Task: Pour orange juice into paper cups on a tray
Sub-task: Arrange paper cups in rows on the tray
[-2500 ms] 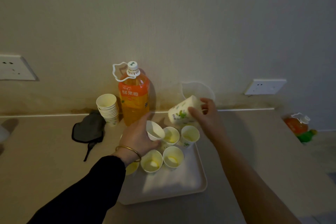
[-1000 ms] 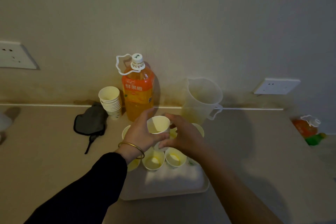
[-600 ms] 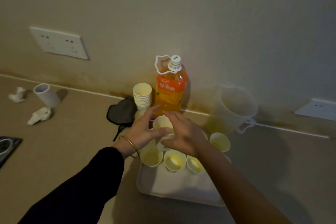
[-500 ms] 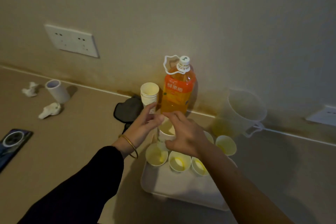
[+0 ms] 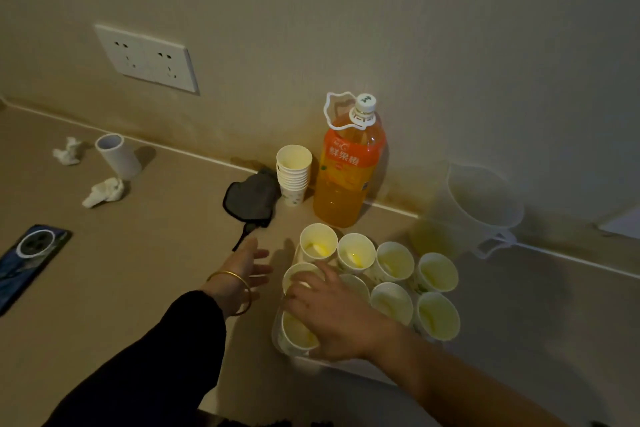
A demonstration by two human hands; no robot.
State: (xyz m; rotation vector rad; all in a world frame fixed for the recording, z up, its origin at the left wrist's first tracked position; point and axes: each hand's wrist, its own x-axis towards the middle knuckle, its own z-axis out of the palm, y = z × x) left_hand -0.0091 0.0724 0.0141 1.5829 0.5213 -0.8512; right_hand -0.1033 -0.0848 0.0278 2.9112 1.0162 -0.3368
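Tray: a flat white plastic tray [image 5: 349, 369] lies on the beige tabletop [image 5: 145, 253]. It is mostly covered by cups, and only its near edge shows.
Paper cups: several small white paper cups [image 5: 394, 260] stand upright and close together on the tray. The two at the back left have a little yellow liquid at the bottom.
Juice bottle: a big clear plastic bottle of orange juice [image 5: 348, 180], with an orange label, a white cap on and a white carrying loop, stands upright at the wall, just behind the tray.
Left hand: the left hand [image 5: 247, 267] hovers over the tabletop just left of the tray. Its fingers are straight and spread, and it holds nothing. A thin gold bangle [image 5: 231, 291] sits at the wrist, next to a black sleeve [image 5: 156, 364].
Right hand: the right hand [image 5: 334, 310] lies over the left side of the tray, with its fingertips on the rim of one of the cups. The fingers are a little bent, and I cannot tell if they grip the cup or only touch it.
Spare cups: a stack of paper cups [image 5: 293, 170] stands just left of the bottle.
Jug: a clear plastic jug [image 5: 483, 208] stands upright to the right of the bottle.
Other things: a dark grey fabric pouch [image 5: 251, 199] lies beside the stack. A dark phone [image 5: 31, 262] lies far left. Near the wall there are a short white tube [image 5: 117, 156] and crumpled white tissues [image 5: 104, 191]. A white wall socket [image 5: 147, 59] is above.
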